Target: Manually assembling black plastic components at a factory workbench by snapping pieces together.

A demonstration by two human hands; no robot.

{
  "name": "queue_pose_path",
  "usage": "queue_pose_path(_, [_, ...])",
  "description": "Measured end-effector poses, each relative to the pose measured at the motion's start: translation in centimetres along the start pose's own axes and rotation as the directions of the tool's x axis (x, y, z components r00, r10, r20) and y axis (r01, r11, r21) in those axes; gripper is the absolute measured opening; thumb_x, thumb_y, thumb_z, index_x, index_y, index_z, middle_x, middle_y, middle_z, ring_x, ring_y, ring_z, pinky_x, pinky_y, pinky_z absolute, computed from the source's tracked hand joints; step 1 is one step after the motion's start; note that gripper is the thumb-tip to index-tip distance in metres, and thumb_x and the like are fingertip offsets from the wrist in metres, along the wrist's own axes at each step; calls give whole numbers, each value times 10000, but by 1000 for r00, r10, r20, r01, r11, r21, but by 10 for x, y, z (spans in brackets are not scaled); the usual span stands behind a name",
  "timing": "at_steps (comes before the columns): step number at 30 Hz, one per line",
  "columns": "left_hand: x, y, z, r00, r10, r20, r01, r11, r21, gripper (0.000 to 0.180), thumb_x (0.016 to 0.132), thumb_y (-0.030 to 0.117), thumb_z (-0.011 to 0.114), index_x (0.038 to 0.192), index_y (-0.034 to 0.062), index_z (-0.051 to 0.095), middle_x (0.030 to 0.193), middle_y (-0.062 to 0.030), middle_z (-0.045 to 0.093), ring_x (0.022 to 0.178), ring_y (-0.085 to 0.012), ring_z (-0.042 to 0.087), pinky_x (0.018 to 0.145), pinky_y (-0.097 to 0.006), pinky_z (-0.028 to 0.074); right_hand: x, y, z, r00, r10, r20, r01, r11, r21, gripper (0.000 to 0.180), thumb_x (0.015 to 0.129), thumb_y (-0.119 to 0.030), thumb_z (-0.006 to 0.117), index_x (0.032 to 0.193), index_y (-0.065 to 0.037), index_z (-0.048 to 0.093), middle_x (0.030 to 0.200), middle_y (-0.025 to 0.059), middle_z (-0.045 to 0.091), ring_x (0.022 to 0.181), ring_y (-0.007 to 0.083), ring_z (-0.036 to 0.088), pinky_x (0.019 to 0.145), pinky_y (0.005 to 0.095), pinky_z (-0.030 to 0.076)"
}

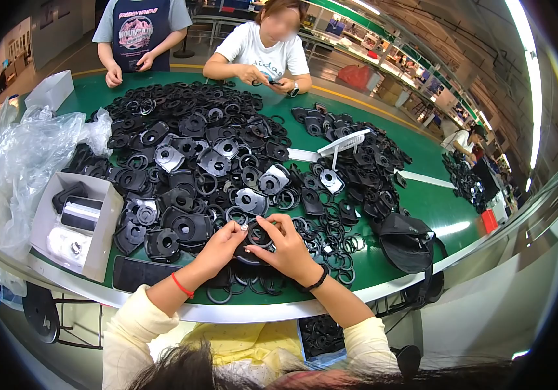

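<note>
Near the table's front edge, my left hand (222, 246) pinches the left side of a black round plastic part (261, 238). My right hand (287, 252) curves thumb and forefinger around the part's other side, so both hands hold it. A small pale spot shows at my left fingertips; I cannot tell what it is. Just beyond my hands lies a heap of black plastic housings (188, 224) with round holes. Loose black rings (339, 242) lie to the right of my right hand, and more show under my wrists.
A grey box (100, 237) with parts inside stands at left, beside clear plastic bags (19, 169). In front of it lies a dark flat rectangular thing (137, 273). A white stand (344, 142) and black bag (406, 242) are to the right. Two people work across the green table (422, 203).
</note>
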State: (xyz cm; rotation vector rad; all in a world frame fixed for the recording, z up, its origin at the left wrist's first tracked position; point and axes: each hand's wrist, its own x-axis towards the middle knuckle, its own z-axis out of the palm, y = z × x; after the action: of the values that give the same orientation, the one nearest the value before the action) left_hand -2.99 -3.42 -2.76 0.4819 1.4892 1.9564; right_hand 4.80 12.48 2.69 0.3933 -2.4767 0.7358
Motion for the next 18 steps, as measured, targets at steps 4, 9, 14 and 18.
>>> queue_pose_path(4, [0, 2, 2, 990, -140, 28, 143, 977, -160, 140, 962, 245, 445, 874, 141, 476, 686, 65, 464, 516, -3, 359, 420, -174, 245, 0, 0, -1, 1000, -14, -22, 14, 1000, -13, 580, 701, -241, 784, 1184, -24, 546, 1046, 116, 482, 780, 198, 557, 627, 281, 485])
queue_pose_path(9, [-2, 2, 2, 992, -124, 23, 126, 986, -108, 135, 961, 226, 446, 884, 118, 471, 706, 51, 477, 563, -12, 382, 465, -177, 285, -1, 1, 1, 1000, -2, 26, 2, 1000, 0, 564, 699, -242, 784, 1166, -22, 557, 1036, 112, 484, 802, 200, 558, 632, 287, 488])
queue_pose_path(14, [-9, 19, 7, 995, -93, 32, 89, 990, 106, 135, 957, 191, 456, 891, 74, 461, 751, 25, 520, 637, -30, 426, 540, -193, 356, -2, -4, 1, 999, 25, 38, -24, 999, -36, 530, 699, -238, 784, 1130, -13, 573, 1023, 113, 485, 773, 203, 560, 632, 294, 489])
queue_pose_path(18, [-9, 16, 6, 997, -10, 71, -3, 983, 182, 133, 958, 161, 454, 885, 50, 444, 820, -8, 573, 698, -42, 473, 609, -212, 415, -4, -3, 3, 997, 69, 30, -69, 998, -6, 506, 690, -231, 792, 1091, -1, 586, 1016, 112, 482, 739, 198, 556, 623, 293, 485])
